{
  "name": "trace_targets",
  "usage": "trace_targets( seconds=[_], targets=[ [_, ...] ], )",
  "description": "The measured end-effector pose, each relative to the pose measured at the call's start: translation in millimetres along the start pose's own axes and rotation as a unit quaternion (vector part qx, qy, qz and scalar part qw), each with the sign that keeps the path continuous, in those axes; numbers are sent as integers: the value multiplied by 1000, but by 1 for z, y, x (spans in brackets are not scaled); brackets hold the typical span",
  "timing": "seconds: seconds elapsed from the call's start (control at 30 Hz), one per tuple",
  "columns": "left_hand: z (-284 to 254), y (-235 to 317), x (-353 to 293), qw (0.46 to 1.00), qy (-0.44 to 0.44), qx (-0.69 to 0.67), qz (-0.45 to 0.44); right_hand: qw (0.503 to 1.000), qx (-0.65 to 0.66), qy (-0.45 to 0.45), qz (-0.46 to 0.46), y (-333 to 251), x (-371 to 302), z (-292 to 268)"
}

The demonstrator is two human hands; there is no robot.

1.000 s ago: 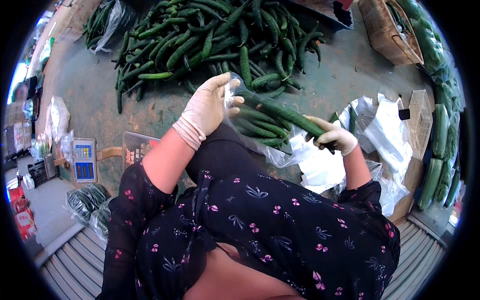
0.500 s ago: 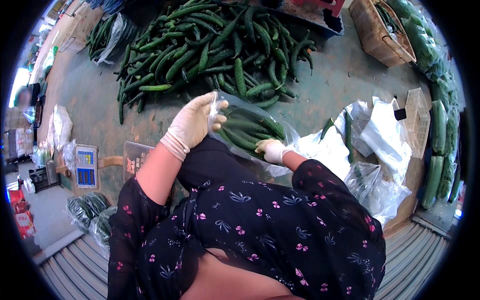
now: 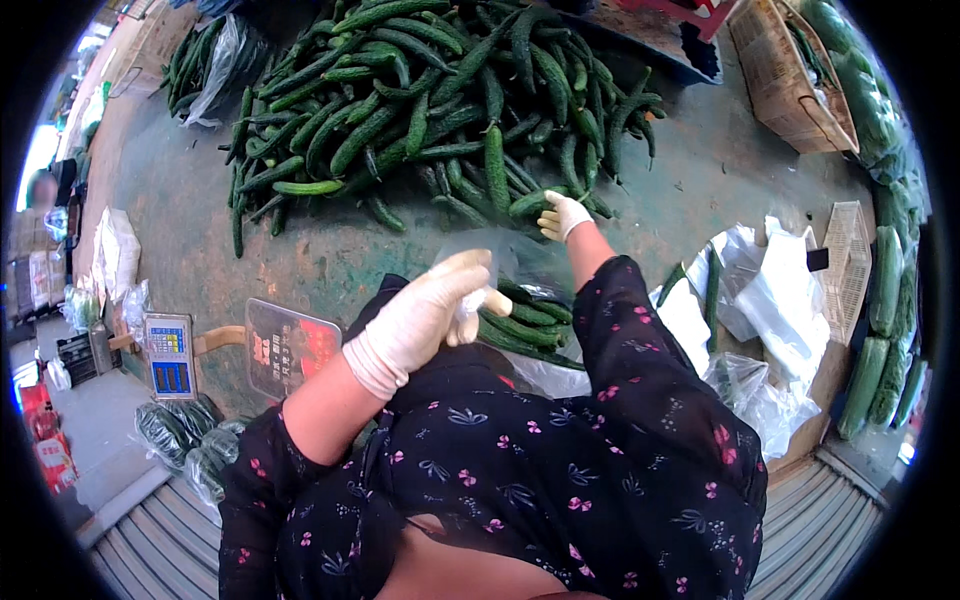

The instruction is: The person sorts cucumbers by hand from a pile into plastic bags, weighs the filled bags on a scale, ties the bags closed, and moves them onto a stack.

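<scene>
Cucumbers lie in the bag pinched by the left hand, while the right hand has moved to the pile, its grip unclear, so filling seems unfinished.

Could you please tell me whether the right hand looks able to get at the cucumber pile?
Yes, it seems so: the gloved right hand is at the near edge of the cucumber pile, fingers at one cucumber, with nothing visible in between.
</scene>
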State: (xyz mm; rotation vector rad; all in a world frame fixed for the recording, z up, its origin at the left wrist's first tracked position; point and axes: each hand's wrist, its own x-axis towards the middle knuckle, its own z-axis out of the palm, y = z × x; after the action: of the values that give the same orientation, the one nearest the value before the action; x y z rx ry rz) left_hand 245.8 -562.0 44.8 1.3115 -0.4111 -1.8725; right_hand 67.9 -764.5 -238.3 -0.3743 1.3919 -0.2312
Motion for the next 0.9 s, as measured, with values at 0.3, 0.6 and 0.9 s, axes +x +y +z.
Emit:
trace_targets(
  seconds=[0.3,0.6,0.9],
  targets=[
    [-2,10,6,996,-7,-93,2,988,124,63,-69,13,48,10],
    [4,7,10,988,24,-148,35,899,69,-367,-231,26,-204,-6],
    [-12,-1,6,969,-28,-239,56,607,-698,-193,-328,98,-173,-39]
  ],
)
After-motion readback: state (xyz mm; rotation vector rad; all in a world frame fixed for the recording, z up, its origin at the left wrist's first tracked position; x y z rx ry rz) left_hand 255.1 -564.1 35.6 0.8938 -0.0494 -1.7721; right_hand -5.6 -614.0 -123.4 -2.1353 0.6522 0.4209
